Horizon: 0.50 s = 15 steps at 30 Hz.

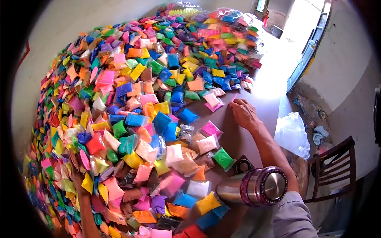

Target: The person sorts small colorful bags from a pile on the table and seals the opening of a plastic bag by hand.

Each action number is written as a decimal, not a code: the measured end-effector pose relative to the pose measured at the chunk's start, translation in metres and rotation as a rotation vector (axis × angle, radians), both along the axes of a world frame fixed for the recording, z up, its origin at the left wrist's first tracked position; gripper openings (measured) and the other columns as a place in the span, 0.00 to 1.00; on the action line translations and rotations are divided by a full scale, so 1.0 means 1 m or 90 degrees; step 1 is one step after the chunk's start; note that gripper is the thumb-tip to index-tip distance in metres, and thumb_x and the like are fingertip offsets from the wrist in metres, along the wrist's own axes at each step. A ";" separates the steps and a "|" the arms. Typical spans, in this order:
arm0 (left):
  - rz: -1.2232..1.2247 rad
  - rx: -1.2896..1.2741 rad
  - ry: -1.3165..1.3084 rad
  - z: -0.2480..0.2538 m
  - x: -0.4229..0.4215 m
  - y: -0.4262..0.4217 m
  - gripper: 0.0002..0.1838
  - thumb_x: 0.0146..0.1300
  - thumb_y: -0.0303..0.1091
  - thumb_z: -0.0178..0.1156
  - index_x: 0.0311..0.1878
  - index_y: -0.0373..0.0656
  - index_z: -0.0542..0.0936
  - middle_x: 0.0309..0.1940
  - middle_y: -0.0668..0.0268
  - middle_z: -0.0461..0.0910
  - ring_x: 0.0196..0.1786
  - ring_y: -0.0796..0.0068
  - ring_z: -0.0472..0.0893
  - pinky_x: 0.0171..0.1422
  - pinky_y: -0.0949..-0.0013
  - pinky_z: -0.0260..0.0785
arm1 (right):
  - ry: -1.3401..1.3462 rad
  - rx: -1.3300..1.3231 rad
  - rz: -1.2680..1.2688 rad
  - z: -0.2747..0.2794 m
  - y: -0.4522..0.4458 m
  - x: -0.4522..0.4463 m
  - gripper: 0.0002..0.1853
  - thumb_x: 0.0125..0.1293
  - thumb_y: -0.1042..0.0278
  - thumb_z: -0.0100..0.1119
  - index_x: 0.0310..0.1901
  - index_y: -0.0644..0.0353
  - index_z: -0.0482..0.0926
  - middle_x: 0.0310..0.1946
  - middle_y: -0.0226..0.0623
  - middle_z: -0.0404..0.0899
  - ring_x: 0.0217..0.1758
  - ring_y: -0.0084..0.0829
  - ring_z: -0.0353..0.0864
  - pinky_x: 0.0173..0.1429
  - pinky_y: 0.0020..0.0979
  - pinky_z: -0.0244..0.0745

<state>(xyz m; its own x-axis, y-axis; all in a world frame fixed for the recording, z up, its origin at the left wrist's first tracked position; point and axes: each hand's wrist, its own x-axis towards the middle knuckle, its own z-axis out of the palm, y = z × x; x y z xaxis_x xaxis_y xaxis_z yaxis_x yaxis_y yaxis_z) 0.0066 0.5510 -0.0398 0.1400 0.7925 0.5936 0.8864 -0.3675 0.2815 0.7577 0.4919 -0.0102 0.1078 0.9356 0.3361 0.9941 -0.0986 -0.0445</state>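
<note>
Small clear packets of coloured stuff point(137, 119) lie in a large heap, in pink, yellow, blue, green, orange and white. My left hand point(74, 162) reaches into the heap's left side, by a bright pink oval piece point(84, 159). Packets partly cover its fingers, so its grip is hidden. At the heap's right edge, my right hand point(243, 113) rests over the brown tabletop point(234, 133) with curled fingers. A thin pink strip point(234, 96) sticks out at its fingertips. Left of this hand lies a pink-and-white packet point(214, 101), apart from it.
A steel bottle point(232, 188) with a purple patterned ring stands beside my right forearm. Behind it sits a small dark object point(243, 164). A crumpled clear plastic bag point(293, 135) and a wooden chair point(333, 170) are on the right. Farther back is a bright open doorway point(299, 27).
</note>
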 end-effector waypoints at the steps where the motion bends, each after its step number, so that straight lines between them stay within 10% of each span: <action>1: 0.003 -0.004 0.012 -0.001 0.000 0.002 0.47 0.58 0.26 0.72 0.80 0.41 0.62 0.67 0.45 0.77 0.58 0.39 0.82 0.59 0.54 0.76 | 0.003 0.004 -0.005 0.006 -0.009 -0.003 0.15 0.62 0.75 0.61 0.51 0.53 0.85 0.58 0.38 0.83 0.67 0.47 0.78 0.63 0.48 0.78; 9: -0.074 0.090 0.133 -0.028 -0.032 0.036 0.44 0.60 0.31 0.72 0.78 0.40 0.64 0.57 0.41 0.82 0.54 0.32 0.81 0.54 0.44 0.76 | 0.037 -0.057 0.036 0.009 -0.081 0.011 0.05 0.64 0.72 0.59 0.39 0.56 0.84 0.45 0.41 0.83 0.51 0.51 0.84 0.55 0.47 0.79; 15: -0.164 0.013 -0.011 0.094 0.144 -0.008 0.35 0.65 0.40 0.64 0.73 0.37 0.70 0.64 0.39 0.77 0.61 0.34 0.80 0.65 0.46 0.76 | 0.173 -0.023 0.023 0.032 -0.115 -0.017 0.06 0.69 0.73 0.60 0.42 0.63 0.84 0.42 0.46 0.83 0.47 0.52 0.83 0.52 0.44 0.79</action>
